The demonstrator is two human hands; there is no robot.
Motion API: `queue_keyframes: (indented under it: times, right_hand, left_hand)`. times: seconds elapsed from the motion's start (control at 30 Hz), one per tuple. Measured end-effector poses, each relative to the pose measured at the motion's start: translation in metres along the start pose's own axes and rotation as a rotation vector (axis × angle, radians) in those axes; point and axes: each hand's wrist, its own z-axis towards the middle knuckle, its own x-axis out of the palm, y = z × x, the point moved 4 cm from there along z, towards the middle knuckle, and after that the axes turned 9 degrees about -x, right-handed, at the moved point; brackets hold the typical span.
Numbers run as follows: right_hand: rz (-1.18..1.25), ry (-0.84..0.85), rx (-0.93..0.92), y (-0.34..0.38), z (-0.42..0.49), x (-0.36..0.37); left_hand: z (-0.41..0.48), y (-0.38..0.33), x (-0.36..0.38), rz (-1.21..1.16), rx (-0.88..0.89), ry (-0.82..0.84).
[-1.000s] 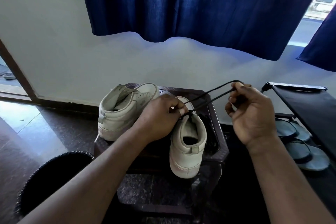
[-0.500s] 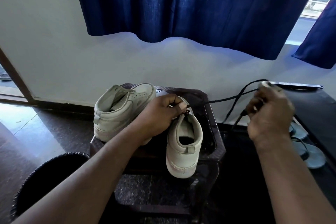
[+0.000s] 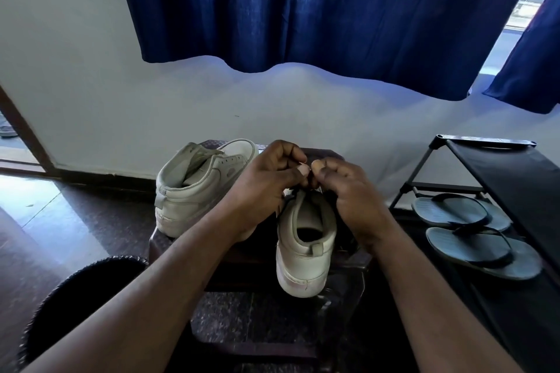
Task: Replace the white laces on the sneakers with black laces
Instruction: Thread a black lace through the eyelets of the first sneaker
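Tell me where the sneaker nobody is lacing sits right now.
Head view: the spare sneaker rests on the dark stool, on its left part, just left of the left hand and of the sneaker being laced.

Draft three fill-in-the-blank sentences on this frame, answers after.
1. The left hand and right hand pinch a ___ lace at a sneaker.
2. That sneaker's ___ faces the camera.
3. The flip-flops lie on the person's ___.
Answers: black; heel; right.
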Motion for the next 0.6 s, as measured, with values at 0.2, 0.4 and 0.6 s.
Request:
queue_keyframes:
  times: [0.2, 0.4, 0.6]
  right_hand:
    - [0.658, -0.224, 0.042, 0.011, 0.002, -0.026]
    - [0.375, -0.291, -0.050, 0.019, -0.001, -0.044]
    - [0.239, -0.100, -0.108, 0.032, -0.006, -0.017]
  left_hand:
    - [0.004, 0.007, -0.018, 0.103, -0.053, -0.153]
    - [0.000, 0.001, -0.012, 0.188, -0.005, -0.075]
    - [-0.001, -0.005, -0.002, 0.227, 0.052, -0.059]
